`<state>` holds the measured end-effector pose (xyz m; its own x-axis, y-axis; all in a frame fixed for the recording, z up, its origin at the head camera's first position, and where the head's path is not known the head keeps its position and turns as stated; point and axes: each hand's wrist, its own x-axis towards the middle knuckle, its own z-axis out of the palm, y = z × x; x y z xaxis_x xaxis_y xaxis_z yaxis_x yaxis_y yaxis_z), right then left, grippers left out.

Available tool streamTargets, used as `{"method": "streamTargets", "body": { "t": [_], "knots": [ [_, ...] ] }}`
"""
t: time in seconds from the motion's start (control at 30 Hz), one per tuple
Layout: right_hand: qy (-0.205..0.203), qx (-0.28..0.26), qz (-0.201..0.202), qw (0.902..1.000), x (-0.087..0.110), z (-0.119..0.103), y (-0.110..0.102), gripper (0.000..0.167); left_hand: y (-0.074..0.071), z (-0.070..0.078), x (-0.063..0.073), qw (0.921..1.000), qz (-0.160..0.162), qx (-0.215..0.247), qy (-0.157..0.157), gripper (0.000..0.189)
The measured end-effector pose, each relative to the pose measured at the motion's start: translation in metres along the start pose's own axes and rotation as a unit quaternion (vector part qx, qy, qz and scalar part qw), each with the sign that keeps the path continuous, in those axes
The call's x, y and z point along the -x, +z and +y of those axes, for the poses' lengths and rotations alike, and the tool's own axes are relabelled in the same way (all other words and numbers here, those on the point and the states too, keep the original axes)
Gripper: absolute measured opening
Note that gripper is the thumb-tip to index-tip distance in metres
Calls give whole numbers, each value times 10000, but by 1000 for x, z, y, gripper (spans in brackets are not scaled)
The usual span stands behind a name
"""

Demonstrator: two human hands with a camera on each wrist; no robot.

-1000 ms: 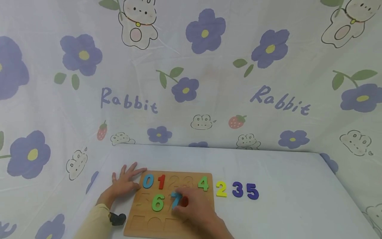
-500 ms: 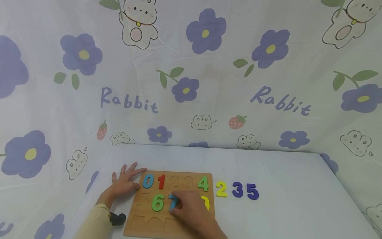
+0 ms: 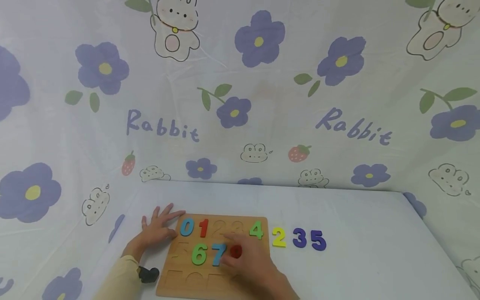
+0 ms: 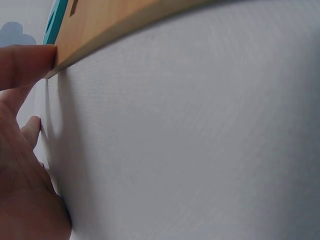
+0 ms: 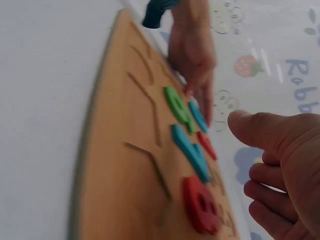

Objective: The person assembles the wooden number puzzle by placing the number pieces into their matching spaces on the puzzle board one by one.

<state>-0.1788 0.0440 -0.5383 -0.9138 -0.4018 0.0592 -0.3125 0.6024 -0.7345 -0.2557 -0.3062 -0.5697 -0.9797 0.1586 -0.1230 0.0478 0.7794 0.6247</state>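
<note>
A wooden number board [image 3: 172, 266] lies on the white table. The blue 7 [image 3: 218, 255] sits at its slot in the middle row, between the green 6 [image 3: 199, 254] and the red 8 [image 3: 236, 251]. My right hand [image 3: 253, 258] hovers over the board beside the 7, holding nothing; thumb and fingers stand apart in the right wrist view. The hand covers the right end of the middle row. My left hand [image 3: 155, 231] rests at the board's upper left edge with spread fingers, its thumb [image 4: 30, 65] touching the edge.
In the top row sit a blue 0 [image 3: 186, 227], a red 1 [image 3: 203, 228] and a green 4 [image 3: 256, 230]. Right of the board lie a yellow 2 [image 3: 279, 237], a purple 3 [image 3: 299, 238] and a purple 5 [image 3: 318, 240]. A patterned curtain [image 3: 262, 83] hangs behind.
The right hand adjusted the 7 at its slot, then let go and moved slightly right, uncovering the 7 and red 8 and covering the yellow 9. The left hand has stayed put.
</note>
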Motion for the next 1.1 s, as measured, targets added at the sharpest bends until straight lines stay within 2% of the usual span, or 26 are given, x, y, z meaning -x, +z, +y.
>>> {"method": "streamTargets", "body": {
  "t": [0.23, 0.5, 0.77, 0.97, 1.1],
  "knots": [
    [-140, -116, 461, 9988, 12, 7, -44, 59, 4, -6, -5, 9998, 74, -33, 158, 71],
    [25, -389, 539, 9978, 34, 25, -90, 58, -2, 6, 0, 9999, -82, -61, 15, 72],
    [-104, 268, 339, 9990, 58, 66, -141, 63, -5, 14, 3, 9997, -145, -188, -103, 72],
    [-161, 793, 511, 9954, 77, 92, -177, 63, -4, 13, 2, 9992, -203, -297, -157, 73],
    [-187, 1047, 645, 9922, 88, 105, -197, 64, -1, 9, 1, 9996, -128, -212, -138, 72]
  ]
}}
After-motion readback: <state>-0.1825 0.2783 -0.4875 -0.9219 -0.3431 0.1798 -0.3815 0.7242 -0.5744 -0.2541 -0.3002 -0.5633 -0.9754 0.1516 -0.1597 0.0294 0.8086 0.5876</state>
